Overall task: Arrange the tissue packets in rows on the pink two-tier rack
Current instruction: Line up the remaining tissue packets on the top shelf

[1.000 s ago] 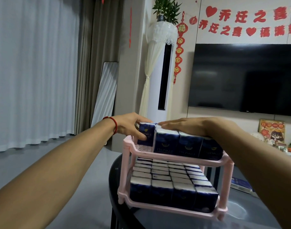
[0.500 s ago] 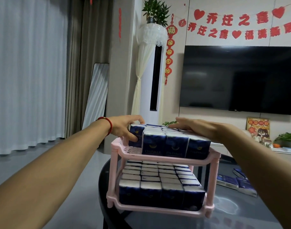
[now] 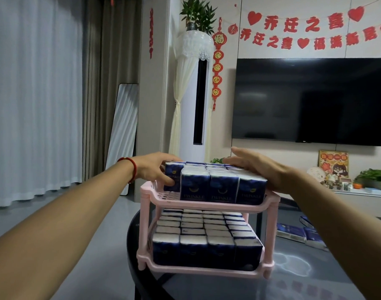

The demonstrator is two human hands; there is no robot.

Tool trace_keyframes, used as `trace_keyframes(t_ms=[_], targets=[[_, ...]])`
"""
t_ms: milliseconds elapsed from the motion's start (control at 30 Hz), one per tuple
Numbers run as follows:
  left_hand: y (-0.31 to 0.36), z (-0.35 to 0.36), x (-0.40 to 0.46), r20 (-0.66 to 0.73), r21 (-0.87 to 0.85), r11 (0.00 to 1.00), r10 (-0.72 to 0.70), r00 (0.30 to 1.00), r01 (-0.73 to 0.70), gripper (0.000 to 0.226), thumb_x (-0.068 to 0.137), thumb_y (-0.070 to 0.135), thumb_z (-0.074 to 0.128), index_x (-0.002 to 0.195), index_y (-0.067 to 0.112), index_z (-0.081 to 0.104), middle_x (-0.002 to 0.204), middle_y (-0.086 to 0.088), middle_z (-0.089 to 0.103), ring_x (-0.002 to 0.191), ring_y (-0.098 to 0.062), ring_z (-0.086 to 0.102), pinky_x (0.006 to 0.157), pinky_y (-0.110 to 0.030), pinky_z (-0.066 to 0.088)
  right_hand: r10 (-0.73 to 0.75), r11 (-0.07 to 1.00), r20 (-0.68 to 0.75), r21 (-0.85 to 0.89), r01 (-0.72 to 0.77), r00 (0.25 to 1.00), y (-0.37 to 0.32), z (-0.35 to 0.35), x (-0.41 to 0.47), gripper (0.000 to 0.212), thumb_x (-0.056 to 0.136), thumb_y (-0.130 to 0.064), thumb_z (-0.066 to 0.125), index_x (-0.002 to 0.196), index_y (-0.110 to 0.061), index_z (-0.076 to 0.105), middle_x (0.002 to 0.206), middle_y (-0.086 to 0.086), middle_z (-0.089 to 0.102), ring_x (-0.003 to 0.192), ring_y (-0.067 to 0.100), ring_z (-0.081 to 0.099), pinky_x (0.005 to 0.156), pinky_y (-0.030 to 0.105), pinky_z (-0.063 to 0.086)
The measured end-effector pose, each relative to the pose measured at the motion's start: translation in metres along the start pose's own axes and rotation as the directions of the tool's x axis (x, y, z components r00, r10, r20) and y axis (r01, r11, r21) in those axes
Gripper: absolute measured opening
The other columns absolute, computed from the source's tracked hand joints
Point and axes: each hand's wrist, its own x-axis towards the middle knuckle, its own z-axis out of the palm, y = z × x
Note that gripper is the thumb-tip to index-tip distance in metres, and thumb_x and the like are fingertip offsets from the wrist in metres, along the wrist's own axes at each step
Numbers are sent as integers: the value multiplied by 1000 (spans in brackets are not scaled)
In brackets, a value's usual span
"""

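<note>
The pink two-tier rack (image 3: 207, 207) stands on a dark glass table (image 3: 293, 278). Its lower tier is filled with several rows of dark blue tissue packets (image 3: 207, 247). More upright packets (image 3: 224, 187) crowd the upper tier, leaving a bare patch at its front left corner. My left hand (image 3: 155, 169), a red bracelet at the wrist, grips the leftmost upper packet (image 3: 172, 174), thumb on its front face. My right hand (image 3: 261, 167) lies flat, fingers spread, on the top and right side of the upper packets.
Loose tissue packets (image 3: 293, 232) lie on the table right of the rack. Behind are a wall television (image 3: 310, 100), a standing air conditioner (image 3: 194, 105), a leaning mirror (image 3: 124, 131) and curtains. A low cabinet with plants (image 3: 373, 176) stands at the right.
The view has shifted, so the rack sits further left in frame. My right hand slid from the top middle of the upper packets toward their right side. My left hand keeps its grip.
</note>
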Motion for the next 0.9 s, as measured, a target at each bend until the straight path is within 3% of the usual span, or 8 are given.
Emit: trace_keyframes(t_ms=[233,433,567,633,700,767,833,900], targets=[[6,-3,-1,-3,57,998,-5,1000,5,58,84,18,85,134,35,61,122,8,71,114,-14,66,89,-29,56,-20,997,-52,74,23,998,-5,5,-10,71,102,-63,30,148,-13,51,149,8,56,115,20,69,93,33,50],[3,-5,-5,10,30,996,-84,996,83,79,84,26,85,150,41,44,140,3,60,128,-19,57,108,-41,51,-160,981,-179,78,176,971,6,0,-23,67,103,-61,26,146,-17,53,162,2,40,145,15,39,113,33,30],[15,-9,-26,-26,-44,990,-132,991,131,94,85,34,82,160,40,25,151,-6,51,128,-22,52,100,-37,46,-205,976,-263,15,216,943,25,-12,-39,61,104,-59,23,138,-21,58,156,0,47,144,16,41,119,39,26],[28,-13,-43,-179,-81,993,-104,978,91,87,88,34,76,160,34,28,149,-7,51,127,-21,51,99,-35,46,-191,980,-297,-8,197,936,39,-21,-50,59,102,-62,28,133,-25,62,151,-3,52,139,16,46,119,44,29],[44,-12,-61,-483,-68,998,-29,875,-4,68,94,22,72,154,27,41,139,-7,58,125,-21,56,102,-36,49,-153,988,-351,-60,141,924,58,-29,-62,58,101,-63,36,131,-22,63,144,-2,58,133,19,52,116,47,35],[69,3,-82,-779,50,993,108,618,-111,42,96,10,67,137,16,59,122,-6,67,113,-19,64,101,-36,55,-110,988,-434,-148,50,894,83,-37,-72,46,104,-50,46,129,-16,65,134,2,64,123,22,59,109,47,44],[102,35,-105,-907,193,956,259,331,-219,20,96,7,63,114,11,67,106,-4,70,96,-16,67,89,-21,56,-111,947,-491,-316,-57,864,111,-44,-77,29,101,-30,60,121,-11,70,123,10,70,115,28,65,103,48,52],[138,79,-124,-906,249,886,355,228,-390,12,93,1,61,99,9,68,93,-3,69,85,-13,66,78,-18,54,-73,874,-509,-447,-190,858,138,-45,-76,24,97,-18,64,120,-12,71,123,11,71,113,27,67,102,45,53]])
